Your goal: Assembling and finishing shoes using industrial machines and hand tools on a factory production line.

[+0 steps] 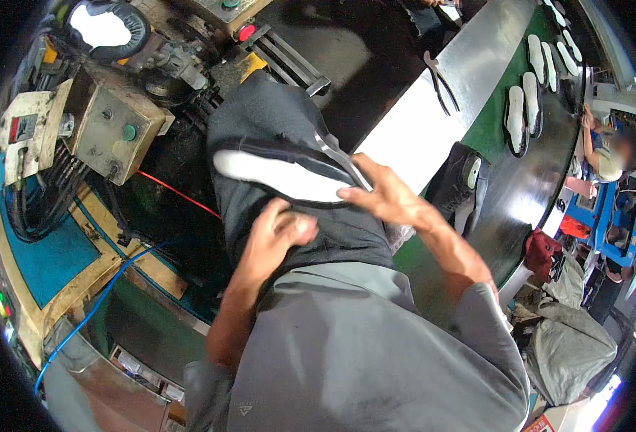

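Note:
A dark shoe point(282, 176) with a long white underside facing up lies across my thighs, its rounded end to the left. My right hand point(386, 191) is at the shoe's right end, its thumb on the white underside. The fingers close round a curved grey metal tool point(336, 155), seemingly pliers, lying along the shoe's far edge; its far end is hard to make out. My left hand point(278, 234), slightly blurred, hovers by the shoe's near edge. Its fingers are half curled, thumb and forefinger apart, with nothing visible between them.
Metal pliers point(440, 83) lie on the steel bench point(411, 122). Several white-bottomed shoes point(516, 119) line the green belt point(487, 108); a dark shoe point(469, 180) stands closer. Left is a machine with a control box point(113, 133) and blue hose point(109, 288). A co-worker point(606, 155) is at far right.

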The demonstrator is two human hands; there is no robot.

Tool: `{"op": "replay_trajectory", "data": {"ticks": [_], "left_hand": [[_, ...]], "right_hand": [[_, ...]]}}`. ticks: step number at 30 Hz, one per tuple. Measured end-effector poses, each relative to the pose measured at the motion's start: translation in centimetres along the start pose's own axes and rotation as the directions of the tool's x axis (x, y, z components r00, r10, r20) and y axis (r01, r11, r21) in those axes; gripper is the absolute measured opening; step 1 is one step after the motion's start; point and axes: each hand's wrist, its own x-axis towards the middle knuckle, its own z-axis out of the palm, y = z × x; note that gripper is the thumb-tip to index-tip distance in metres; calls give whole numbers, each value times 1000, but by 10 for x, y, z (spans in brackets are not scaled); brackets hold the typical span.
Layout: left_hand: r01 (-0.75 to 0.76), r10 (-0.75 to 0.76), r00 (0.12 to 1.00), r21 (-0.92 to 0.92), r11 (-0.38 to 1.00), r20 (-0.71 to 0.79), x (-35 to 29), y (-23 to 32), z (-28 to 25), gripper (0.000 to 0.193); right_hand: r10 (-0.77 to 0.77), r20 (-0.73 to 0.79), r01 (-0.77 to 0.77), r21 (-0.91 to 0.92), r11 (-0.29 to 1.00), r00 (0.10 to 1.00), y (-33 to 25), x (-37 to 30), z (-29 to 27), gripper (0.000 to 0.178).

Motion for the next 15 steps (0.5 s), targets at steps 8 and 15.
{"op": "replay_trajectory", "data": {"ticks": [8,15], "left_hand": [[-407,81,908,823,396,411,89,123,-17,101],[-238,111,971,908,345,213,89,125,-11,96]], "right_hand": [[-237,-239,178,-243,954,942,63,22,-28,43],[209,-192,-167,213,963,959,17,-43,-10,40]]}}
